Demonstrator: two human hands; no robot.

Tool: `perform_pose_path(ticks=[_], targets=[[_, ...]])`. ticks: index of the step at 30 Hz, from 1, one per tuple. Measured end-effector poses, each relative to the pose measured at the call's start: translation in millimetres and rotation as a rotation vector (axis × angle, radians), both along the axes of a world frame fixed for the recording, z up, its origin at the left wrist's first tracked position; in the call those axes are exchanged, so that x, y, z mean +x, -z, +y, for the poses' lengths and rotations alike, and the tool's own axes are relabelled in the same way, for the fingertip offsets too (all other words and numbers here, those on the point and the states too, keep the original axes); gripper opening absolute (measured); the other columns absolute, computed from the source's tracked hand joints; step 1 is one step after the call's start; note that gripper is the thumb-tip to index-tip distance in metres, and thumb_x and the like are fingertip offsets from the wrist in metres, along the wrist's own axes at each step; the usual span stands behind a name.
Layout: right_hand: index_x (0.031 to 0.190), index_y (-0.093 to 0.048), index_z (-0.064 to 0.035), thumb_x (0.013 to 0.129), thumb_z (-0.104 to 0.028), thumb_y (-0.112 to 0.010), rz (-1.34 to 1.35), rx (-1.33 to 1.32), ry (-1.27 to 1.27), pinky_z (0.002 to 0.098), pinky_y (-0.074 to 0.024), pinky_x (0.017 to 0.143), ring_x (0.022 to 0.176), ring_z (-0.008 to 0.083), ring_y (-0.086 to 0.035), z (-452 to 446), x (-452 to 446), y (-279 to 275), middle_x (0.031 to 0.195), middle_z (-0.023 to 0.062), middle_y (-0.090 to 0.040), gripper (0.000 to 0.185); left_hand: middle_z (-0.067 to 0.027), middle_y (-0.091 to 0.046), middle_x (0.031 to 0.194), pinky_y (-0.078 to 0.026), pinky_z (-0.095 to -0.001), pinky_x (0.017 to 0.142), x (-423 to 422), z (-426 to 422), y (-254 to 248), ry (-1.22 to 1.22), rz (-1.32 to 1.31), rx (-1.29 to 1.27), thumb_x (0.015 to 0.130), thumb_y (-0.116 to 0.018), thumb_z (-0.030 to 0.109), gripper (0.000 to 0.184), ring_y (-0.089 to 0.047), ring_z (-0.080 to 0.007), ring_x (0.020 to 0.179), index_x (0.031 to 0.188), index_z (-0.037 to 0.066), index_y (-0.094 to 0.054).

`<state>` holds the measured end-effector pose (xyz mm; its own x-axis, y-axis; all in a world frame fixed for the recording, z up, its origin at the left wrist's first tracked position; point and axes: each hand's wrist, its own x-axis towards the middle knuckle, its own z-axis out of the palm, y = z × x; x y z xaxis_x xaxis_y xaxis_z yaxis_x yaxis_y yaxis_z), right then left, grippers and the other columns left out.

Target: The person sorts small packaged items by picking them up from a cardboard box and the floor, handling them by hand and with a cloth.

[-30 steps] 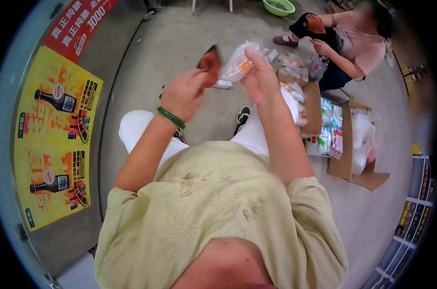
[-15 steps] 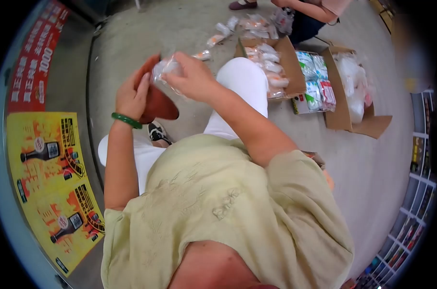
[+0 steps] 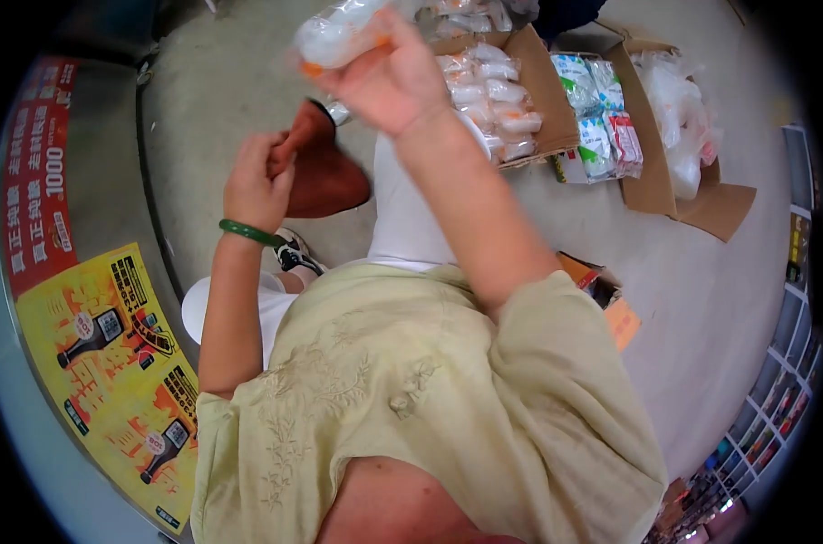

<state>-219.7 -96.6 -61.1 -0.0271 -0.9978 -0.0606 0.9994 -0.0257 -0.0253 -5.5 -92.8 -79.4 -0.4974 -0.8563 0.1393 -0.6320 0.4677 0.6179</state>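
Observation:
My left hand (image 3: pixel 259 181), with a green bangle at the wrist, is closed on a limp reddish-brown cloth (image 3: pixel 325 168) with a dark edge, which hangs to its right above the floor. Raised at the top of the view, my right hand (image 3: pixel 393 82) grips a clear plastic packet (image 3: pixel 341 34) with white and orange contents. That packet is apart from the cloth, and its upper end is cut off by the frame. Motion blurs the right hand's fingertips a little.
Ahead to the right stands a cardboard box (image 3: pixel 556 118) of similar packets. Beside it are green-and-white packs (image 3: pixel 576 82) and another carton (image 3: pixel 643 127) with clear plastic bags (image 3: pixel 672 113). Posters (image 3: pixel 112 363) line the left side; shelves (image 3: pixel 774 399) stand at the right.
My right hand has moved up and away from the left with the packet. The reddish-brown cloth has swung out to the right, still in my left hand. The view has shifted slightly.

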Motion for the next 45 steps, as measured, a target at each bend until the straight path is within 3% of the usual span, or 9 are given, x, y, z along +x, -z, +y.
perform_pose_path(ticks=[3,6,17,21,23,30,34,37,45], targets=[[0.092,-0.056,-0.0064,0.094,-0.037,-0.054,-0.009,-0.451,-0.117,0.0373,-0.0523,0.081,0.080,0.0178,-0.063,-10.0,-91.1,76.2,0.082,0.0088,-0.062,0.031,-0.0113,-0.063,0.095,-0.048,-0.0297,0.082,40.3,-15.3,47.8,-0.090,0.073,0.164,0.087,-0.062,0.009,0.020,-0.062,-0.0223,0.087,0.105,0.003,-0.059],[0.130,-0.038,0.0042,0.091,-0.017,-0.043,0.548,0.452,0.197,0.0620,-0.0348,0.105,0.129,0.0418,-0.041,40.7,-153.1,78.6,0.135,0.0247,-0.044,0.045,-0.0085,-0.063,0.095,-0.047,-0.0280,0.082,73.4,-27.2,61.0,-0.158,0.112,0.242,0.088,-0.062,0.010,0.018,-0.060,-0.0176,0.087,0.104,0.003,-0.059],[0.141,-0.035,-0.0087,0.095,-0.013,-0.038,0.471,1.468,-0.243,0.0591,-0.0462,0.092,0.112,0.0399,-0.056,104.9,-197.9,258.1,0.134,0.0196,-0.049,0.046,-0.0089,-0.061,0.090,-0.046,-0.0276,0.079,61.1,-38.4,51.1,-0.165,-0.099,0.261,0.087,-0.062,0.010,0.016,-0.058,-0.0184,0.082,0.102,0.004,-0.059],[0.138,-0.042,-0.0099,0.090,-0.006,-0.039,1.294,1.508,-0.537,0.0497,-0.0460,0.096,0.109,0.0361,-0.059,95.0,-201.3,209.1,0.129,0.0169,-0.056,0.049,-0.0109,-0.060,0.089,-0.047,-0.0293,0.079,64.7,-40.0,59.4,-0.118,-0.057,0.215,0.085,-0.061,0.008,0.017,-0.058,-0.0222,0.082,0.101,0.003,-0.059],[0.128,-0.056,-0.0090,0.084,-0.003,-0.042,2.223,1.025,-0.672,0.0376,-0.0461,0.096,0.109,0.0296,-0.061,101.8,-233.9,234.0,0.123,0.0162,-0.061,0.046,-0.0067,-0.061,0.092,-0.046,-0.0261,0.082,71.6,-41.0,65.1,-0.117,-0.088,0.270,0.089,-0.060,0.009,0.017,-0.057,-0.0134,0.087,0.104,0.003,-0.057],[0.110,-0.069,-0.0114,0.080,-0.006,-0.052,2.499,0.171,-1.033,0.0331,-0.0475,0.092,0.104,0.0248,-0.063,112.0,-208.4,308.6,0.114,0.0152,-0.065,0.035,-0.0082,-0.061,0.093,-0.046,-0.0269,0.083,82.8,-33.4,66.9,-0.165,-0.155,0.367,0.088,-0.060,0.008,0.017,-0.058,-0.0165,0.087,0.104,0.002,-0.058],[0.105,-0.071,-0.0120,0.080,-0.007,-0.055,2.143,0.681,-1.464,0.0355,-0.0474,0.092,0.105,0.0243,-0.063,93.0,-167.6,251.8,0.111,0.0145,-0.067,0.031,-0.0124,-0.061,0.090,-0.047,-0.0328,0.079,91.0,-39.1,76.4,-0.165,-0.126,0.323,0.084,-0.062,0.009,0.017,-0.059,-0.0271,0.083,0.099,0.003,-0.059],[0.103,-0.072,-0.0135,0.082,-0.012,-0.053,2.000,0.667,-1.057,0.0376,-0.0480,0.092,0.101,0.0272,-0.064,108.9,-227.8,308.4,0.107,0.0136,-0.069,0.028,-0.0128,-0.061,0.090,-0.047,-0.0332,0.079,95.6,-43.1,72.3,-0.178,-0.121,0.316,0.084,-0.061,0.009,0.017,-0.059,-0.0276,0.083,0.100,0.004,-0.059],[0.097,-0.068,-0.0078,0.083,-0.024,-0.058,2.476,0.588,-0.046,0.0378,-0.0509,0.074,0.079,0.0284,-0.067,-71.0,-229.4,169.9,0.087,0.0130,-0.069,0.024,-0.0033,-0.056,0.080,-0.044,-0.0247,0.076,105.4,-57.7,75.7,-0.360,0.045,0.475,0.089,-0.060,0.010,0.010,-0.049,-0.0123,0.077,0.098,0.005,-0.058]])
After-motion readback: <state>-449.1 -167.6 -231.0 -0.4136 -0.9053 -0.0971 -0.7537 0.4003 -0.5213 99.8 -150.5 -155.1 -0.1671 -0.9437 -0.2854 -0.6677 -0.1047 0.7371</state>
